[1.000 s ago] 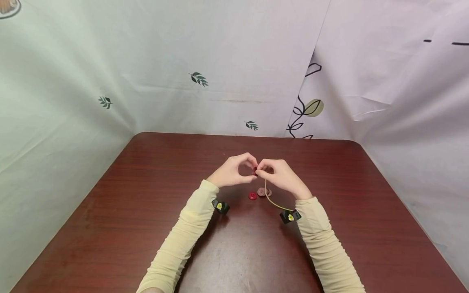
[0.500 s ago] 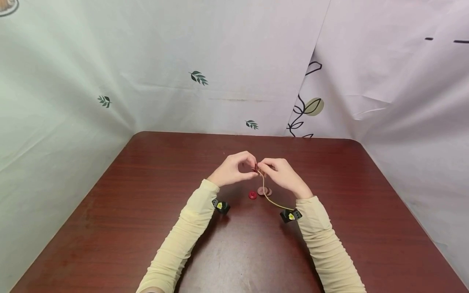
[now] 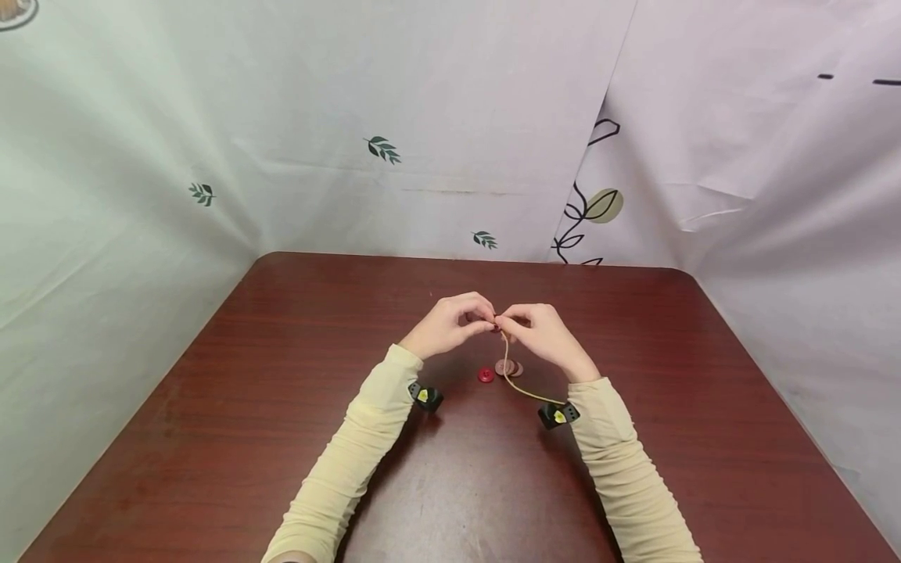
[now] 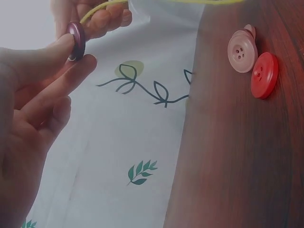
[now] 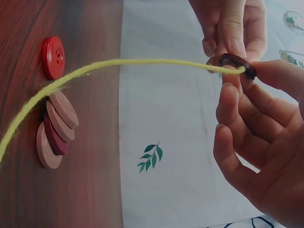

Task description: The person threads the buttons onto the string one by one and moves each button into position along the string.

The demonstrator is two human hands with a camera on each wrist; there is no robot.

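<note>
left hand (image 3: 450, 324) has just tightened its pinch on the glossy maroon round button (image 4: 80, 40) above the tabletop (image 3: 450, 469); right hand (image 3: 538, 332) pinches it too; fuzzy yellow yarn (image 5: 128, 61) meets it, so threading looks underway

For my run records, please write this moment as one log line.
left hand: pinches dark button | right hand: touches same button | yellow yarn: reaches dark button | red button, pink buttons: on table
</note>
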